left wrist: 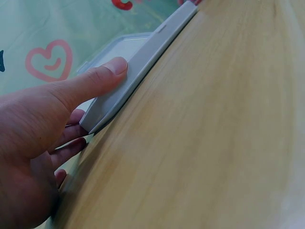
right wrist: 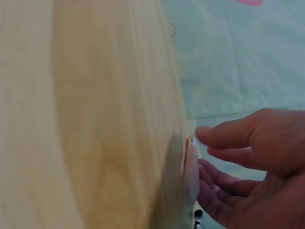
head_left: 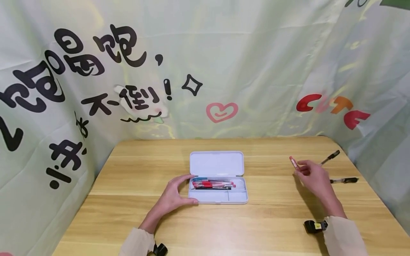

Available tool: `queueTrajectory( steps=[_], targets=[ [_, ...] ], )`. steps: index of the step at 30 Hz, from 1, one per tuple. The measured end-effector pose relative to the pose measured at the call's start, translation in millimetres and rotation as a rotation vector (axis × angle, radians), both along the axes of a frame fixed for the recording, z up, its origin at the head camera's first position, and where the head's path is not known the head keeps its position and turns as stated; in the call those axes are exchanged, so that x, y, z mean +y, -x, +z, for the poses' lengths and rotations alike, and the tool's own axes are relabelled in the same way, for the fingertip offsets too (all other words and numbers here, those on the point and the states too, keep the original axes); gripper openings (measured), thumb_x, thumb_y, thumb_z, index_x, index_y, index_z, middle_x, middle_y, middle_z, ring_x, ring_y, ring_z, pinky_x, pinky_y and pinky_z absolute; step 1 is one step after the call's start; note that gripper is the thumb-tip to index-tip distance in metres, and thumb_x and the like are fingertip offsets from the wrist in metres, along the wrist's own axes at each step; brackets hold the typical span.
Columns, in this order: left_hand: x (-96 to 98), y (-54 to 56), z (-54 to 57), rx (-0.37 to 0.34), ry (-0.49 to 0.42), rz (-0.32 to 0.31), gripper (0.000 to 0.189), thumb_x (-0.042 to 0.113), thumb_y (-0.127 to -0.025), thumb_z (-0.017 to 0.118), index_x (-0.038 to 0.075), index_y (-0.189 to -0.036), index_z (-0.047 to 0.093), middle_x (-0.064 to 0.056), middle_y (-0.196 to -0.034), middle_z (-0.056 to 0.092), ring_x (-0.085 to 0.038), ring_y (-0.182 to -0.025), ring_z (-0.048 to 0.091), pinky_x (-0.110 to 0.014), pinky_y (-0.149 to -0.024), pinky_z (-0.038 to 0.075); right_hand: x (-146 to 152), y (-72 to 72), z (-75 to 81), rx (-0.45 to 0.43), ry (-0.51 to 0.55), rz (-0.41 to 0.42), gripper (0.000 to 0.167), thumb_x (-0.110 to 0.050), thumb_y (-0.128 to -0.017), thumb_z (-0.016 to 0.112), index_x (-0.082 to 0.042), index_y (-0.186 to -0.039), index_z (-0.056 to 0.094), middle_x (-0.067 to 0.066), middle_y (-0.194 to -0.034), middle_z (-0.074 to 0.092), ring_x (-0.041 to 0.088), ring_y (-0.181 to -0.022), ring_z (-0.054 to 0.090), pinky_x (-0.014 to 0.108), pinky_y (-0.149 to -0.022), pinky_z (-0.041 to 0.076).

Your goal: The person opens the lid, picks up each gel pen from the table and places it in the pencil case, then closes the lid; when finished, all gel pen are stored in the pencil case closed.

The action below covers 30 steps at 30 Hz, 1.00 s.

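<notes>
On the left of the table point(head_left: 153, 160), the left hand point(head_left: 173, 195) grips the left end of an open white case point(head_left: 208, 196), thumb on its near side, several pens point(head_left: 208, 185) lying in the far compartment. Well to the right, the right hand point(head_left: 315, 177) pinches a reddish pen point(head_left: 293, 163), with a black pen point(head_left: 334, 154) beyond at far right and another dark pen point(head_left: 350, 180) just right of the wrist.

We have a pale case point(head_left: 208, 196) open on the table point(head_left: 272, 217), lid point(head_left: 216, 163) back, pens point(head_left: 208, 185) lying in its rear compartment point(head_left: 241, 183), and hold a slim reddish item point(head_left: 293, 163) tilted well to its right.
</notes>
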<state>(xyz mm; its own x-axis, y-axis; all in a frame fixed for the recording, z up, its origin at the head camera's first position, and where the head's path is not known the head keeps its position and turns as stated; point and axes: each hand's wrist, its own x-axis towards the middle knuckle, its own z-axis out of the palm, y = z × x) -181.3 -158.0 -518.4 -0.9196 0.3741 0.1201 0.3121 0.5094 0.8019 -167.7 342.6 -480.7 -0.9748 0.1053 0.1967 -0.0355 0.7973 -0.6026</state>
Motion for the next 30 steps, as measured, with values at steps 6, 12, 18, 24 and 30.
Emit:
queueTrajectory(
  steps=[6, 12, 18, 24, 30],
  targets=[
    [0.5, 1.6, -0.3, -0.002, 0.012, -0.006, 0.089, 0.049, -0.063, 0.097, 0.024, -0.141, 0.062, -0.001, -0.146, 0.058, -0.027, -0.136, 0.050, -0.058, -0.115, 0.034, 0, -0.4, -5.0, -0.022, -0.029, 0.007, 0.029, 0.000, -0.086, 0.077, 0.010, -0.111, 0.068, 0.019, -0.090, 0.071, 0.032, -0.078, 0.068, 0.033, -0.062, 0.050],
    [1.1, 1.7, 1.5, 0.006, 0.004, -0.011, 0.089, 0.048, -0.063, 0.098, 0.023, -0.141, 0.062, -0.002, -0.145, 0.059, -0.028, -0.136, 0.051, -0.058, -0.115, 0.034, -2, -0.4, -2.2, -0.044, 0.006, -0.007, 0.024, -0.001, -0.089, 0.074, 0.008, -0.111, 0.071, 0.017, -0.090, 0.072, 0.024, -0.076, 0.065, 0.029, -0.056, 0.049],
    [0.5, 0.7, -0.1, 0.004, -0.008, -0.007, 0.088, 0.046, -0.063, 0.098, 0.022, -0.140, 0.062, -0.001, -0.144, 0.059, -0.027, -0.136, 0.051, -0.058, -0.115, 0.034, -11, 0.5, 0.3, 0.048, 0.014, -0.007, 0.023, 0.000, -0.091, 0.072, 0.006, -0.113, 0.072, 0.017, -0.091, 0.071, 0.030, -0.079, 0.068, 0.023, -0.054, 0.047],
    [0.0, 0.6, 0.2, -0.003, -0.007, -0.006, 0.089, 0.046, -0.063, 0.098, 0.022, -0.140, 0.062, -0.002, -0.145, 0.058, -0.028, -0.137, 0.050, -0.058, -0.115, 0.033, -23, 1.5, 3.8, 0.120, 0.058, -0.001, 0.022, -0.005, -0.094, 0.072, 0.003, -0.115, 0.073, 0.019, -0.098, 0.072, 0.038, -0.089, 0.070, 0.015, -0.062, 0.048],
    [-0.5, 1.6, 0.1, -0.002, -0.004, -0.005, 0.089, 0.048, -0.063, 0.098, 0.023, -0.141, 0.062, -0.001, -0.145, 0.058, -0.027, -0.137, 0.050, -0.058, -0.115, 0.033, -41, 3.3, 4.6, 0.216, 0.123, 0.048, 0.021, -0.002, -0.094, 0.071, 0.000, -0.115, 0.073, 0.016, -0.100, 0.073, 0.017, -0.088, 0.065, 0.006, -0.069, 0.049]
  ],
)
